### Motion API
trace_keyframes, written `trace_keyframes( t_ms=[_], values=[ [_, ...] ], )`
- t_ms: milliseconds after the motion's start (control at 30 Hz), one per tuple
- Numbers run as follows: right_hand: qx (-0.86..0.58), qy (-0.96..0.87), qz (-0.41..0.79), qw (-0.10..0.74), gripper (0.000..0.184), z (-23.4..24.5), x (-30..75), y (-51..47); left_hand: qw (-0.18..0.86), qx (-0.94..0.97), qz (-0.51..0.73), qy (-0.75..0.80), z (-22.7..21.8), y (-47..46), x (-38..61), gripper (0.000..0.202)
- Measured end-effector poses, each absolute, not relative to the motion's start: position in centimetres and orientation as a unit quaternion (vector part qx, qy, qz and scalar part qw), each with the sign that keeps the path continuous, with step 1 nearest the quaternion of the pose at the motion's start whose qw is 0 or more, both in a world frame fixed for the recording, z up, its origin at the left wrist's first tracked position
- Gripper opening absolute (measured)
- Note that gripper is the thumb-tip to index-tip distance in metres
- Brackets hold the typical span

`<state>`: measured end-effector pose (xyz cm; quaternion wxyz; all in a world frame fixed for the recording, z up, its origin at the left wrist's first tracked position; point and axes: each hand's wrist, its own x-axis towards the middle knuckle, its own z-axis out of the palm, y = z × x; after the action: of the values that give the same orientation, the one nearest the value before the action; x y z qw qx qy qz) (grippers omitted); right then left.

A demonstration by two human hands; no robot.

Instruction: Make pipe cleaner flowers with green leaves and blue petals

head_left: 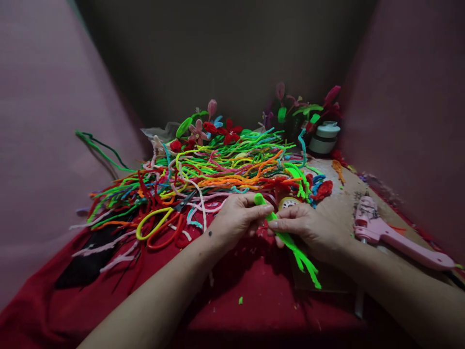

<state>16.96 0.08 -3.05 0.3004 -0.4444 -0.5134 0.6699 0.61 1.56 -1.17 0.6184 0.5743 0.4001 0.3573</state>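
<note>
Neon-green pipe-cleaner bundle (289, 242), pinched in left hand (235, 217) and right hand (314, 229), lower centre, pink glue gun (401, 243), lower right.

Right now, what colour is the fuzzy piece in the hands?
The fuzzy piece is bright green; see head view.

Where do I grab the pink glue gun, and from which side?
I'd take the pink glue gun by its handle, coming from the right: that long, slim part stretches toward the picture's right edge, away from the messy nozzle end.
</note>
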Motion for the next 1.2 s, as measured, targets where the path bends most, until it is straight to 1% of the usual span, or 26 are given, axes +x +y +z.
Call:
trace_keyframes(
  t_ms=[67,200,300,367,433,533,667,800,900,1033,1200],
  values=[
    [-0.445,-0.494,0.675,0.320,0.028,-2.7,16.7,-0.1,0.606,0.564,0.388,0.406,-1.3,1.5,0.9,0.022],
    [-0.448,-0.460,0.658,0.393,0.028,-2.3,16.0,-0.5,0.603,0.512,0.466,0.397,-1.7,1.1,1.8,0.022],
    [-0.444,-0.445,0.640,0.443,0.024,-2.5,15.7,-0.6,0.599,0.481,0.501,0.398,-1.7,0.9,2.3,0.020],
    [-0.442,-0.445,0.630,0.458,0.023,-2.7,15.6,-0.6,0.590,0.483,0.510,0.398,-1.7,0.8,2.4,0.019],
    [-0.435,-0.455,0.631,0.453,0.025,-2.8,15.6,-0.6,0.586,0.493,0.505,0.399,-1.8,0.9,2.4,0.020],
    [-0.422,-0.468,0.654,0.419,0.027,-2.7,15.6,-0.7,0.593,0.509,0.479,0.399,-2.0,1.2,1.9,0.022],
    [-0.420,-0.475,0.666,0.392,0.028,-2.9,15.9,-0.6,0.578,0.545,0.462,0.394,-2.1,1.7,1.3,0.021],
    [-0.406,-0.459,0.682,0.400,0.019,-3.5,16.2,-0.5,0.588,0.536,0.454,0.401,-1.8,1.9,1.1,0.021],
    [-0.402,-0.443,0.688,0.411,0.015,-3.7,16.3,-0.5,0.619,0.506,0.445,0.402,-1.6,1.9,1.0,0.027],
    [-0.416,-0.441,0.681,0.411,0.019,-3.7,16.4,-0.4,0.615,0.518,0.434,0.406,-1.5,1.8,1.0,0.029],
    [-0.413,-0.439,0.692,0.397,0.022,-3.7,16.4,-0.2,0.599,0.556,0.417,0.399,-1.6,1.7,0.9,0.023]
  ],
)
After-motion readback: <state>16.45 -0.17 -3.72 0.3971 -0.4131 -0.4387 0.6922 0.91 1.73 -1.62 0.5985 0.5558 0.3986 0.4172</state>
